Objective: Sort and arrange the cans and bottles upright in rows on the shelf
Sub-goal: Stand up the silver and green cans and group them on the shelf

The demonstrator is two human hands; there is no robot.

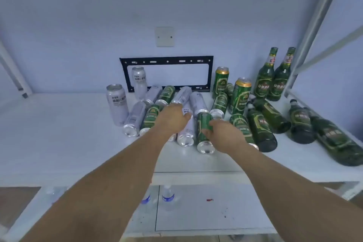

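Broadly, the white shelf (59, 133) carries a jumble of drinks. Four green bottles (261, 129) lie on their sides at the right, with two more standing upright (264, 76) in the back corner. Silver and green cans lie tumbled in the middle (a few stand upright behind them). The left hand (172, 120) rests palm-down over a lying silver can (186, 131), fingers loosely curled on it. The right hand (224, 133) wraps its fingers around a lying green can (205, 133) just beside it.
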